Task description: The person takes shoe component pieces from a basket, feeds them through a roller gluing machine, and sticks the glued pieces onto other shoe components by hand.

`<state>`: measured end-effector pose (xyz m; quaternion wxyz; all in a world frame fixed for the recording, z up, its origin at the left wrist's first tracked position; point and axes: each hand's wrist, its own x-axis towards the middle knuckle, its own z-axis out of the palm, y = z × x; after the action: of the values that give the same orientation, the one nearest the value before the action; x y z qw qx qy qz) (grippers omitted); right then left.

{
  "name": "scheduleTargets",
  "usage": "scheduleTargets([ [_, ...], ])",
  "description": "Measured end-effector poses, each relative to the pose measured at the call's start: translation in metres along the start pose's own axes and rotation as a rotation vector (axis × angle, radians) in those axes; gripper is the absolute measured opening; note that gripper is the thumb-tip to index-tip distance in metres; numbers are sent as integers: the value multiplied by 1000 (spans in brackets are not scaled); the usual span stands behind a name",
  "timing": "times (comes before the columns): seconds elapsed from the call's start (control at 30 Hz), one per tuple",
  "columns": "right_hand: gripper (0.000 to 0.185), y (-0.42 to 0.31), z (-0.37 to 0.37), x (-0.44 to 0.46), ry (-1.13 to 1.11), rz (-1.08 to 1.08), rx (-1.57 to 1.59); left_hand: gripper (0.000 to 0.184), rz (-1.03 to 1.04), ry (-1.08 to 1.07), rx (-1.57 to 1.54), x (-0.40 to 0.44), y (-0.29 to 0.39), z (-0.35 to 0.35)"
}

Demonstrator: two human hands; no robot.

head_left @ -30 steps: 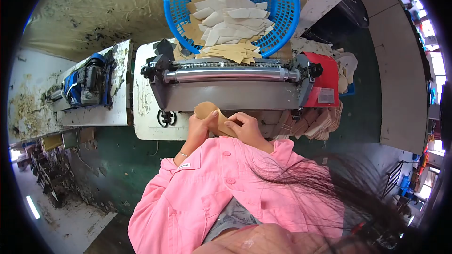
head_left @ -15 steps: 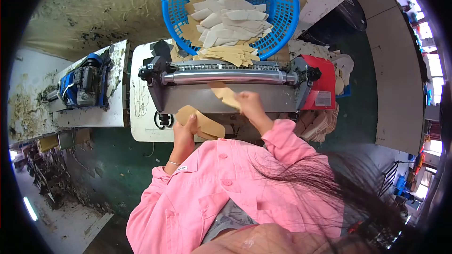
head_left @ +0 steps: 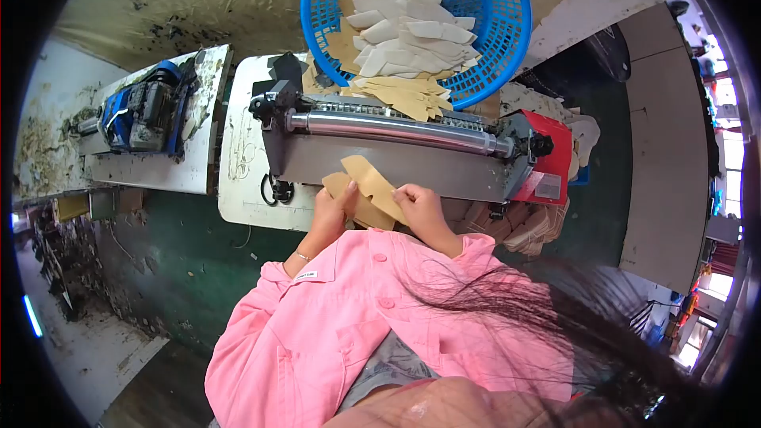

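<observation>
At the near edge of the white-topped desk [head_left: 242, 194], the left hand [head_left: 330, 212] grips flat, thin tan sheets [head_left: 366, 214], how many being hard to tell; a long, notched tan strip [head_left: 376, 182] slants over them, its lower end pinched by the right hand [head_left: 420, 210]. Good handling means steadying the sheets and guiding the strip lightly, uncreased.

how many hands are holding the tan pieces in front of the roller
2: the left hand at the left of the tan pieces, the right hand at their right edge, both before the roller. No holding hand seems hidden.
</observation>
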<state>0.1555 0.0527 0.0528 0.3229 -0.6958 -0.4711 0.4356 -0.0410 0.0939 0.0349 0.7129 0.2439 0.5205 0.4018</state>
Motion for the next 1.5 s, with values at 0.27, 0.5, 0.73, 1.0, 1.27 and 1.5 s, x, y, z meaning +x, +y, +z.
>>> scheduleTargets([
  [0.27,31,50,-6,55,192,75,356,32,-47,-126,-202,-10,5,1],
  [0.5,32,-12,-16,-23,-232,6,33,23,6,-14,3,-2,-3,11],
  [0.73,26,-1,-10,-20,-126,-121,45,28,21,133,65,-5,7,28],
  [1.0,26,22,3,2,-59,-27,-24,27,54,180,80,-6,2,15],
  [1.27,45,-20,-41,27,-108,282,230,29,49,165,-63,-19,14,-5],
  [1.5,38,-107,-103,110,33,-287,-475,26,-16,121,-172,-19,8,-20],
])
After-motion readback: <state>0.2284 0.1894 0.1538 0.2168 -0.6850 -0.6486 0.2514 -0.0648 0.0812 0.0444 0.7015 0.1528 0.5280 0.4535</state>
